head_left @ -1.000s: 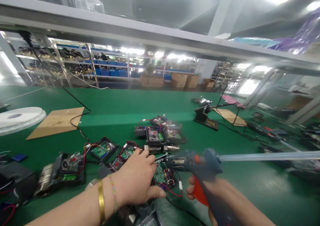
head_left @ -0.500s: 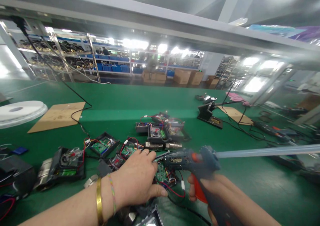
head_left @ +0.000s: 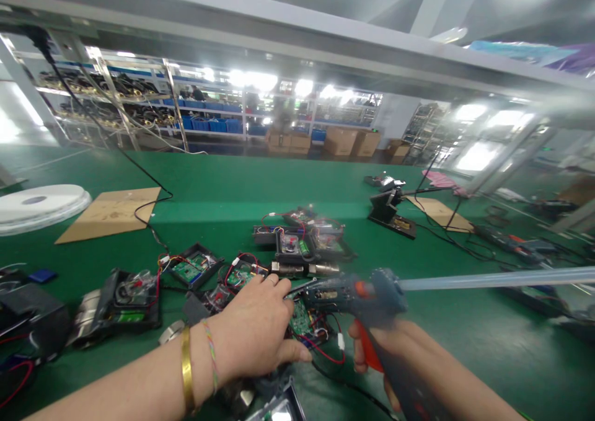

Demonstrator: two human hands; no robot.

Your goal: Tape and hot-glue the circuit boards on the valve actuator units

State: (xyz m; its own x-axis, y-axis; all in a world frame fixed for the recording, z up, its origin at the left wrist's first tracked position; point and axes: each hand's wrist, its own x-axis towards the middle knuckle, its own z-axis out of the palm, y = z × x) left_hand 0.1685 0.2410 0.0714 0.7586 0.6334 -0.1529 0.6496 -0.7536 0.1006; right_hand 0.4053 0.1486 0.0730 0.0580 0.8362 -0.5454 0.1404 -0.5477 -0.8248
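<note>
Glue gun [head_left: 367, 297] in right hand [head_left: 395, 353]

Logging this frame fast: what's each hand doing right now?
Left hand: open, palm down, pressing on the green circuit board with red wires.
Right hand: closed around the grey glue gun with an orange trigger.

Bright, even light from white strip lamps [head_left: 251, 80] over the far shelving, blown out to glare; edges bend and smear, the clear glue stick [head_left: 502, 279] blurred; shadows faint on the green felt-covered bench [head_left: 279, 185].
</note>
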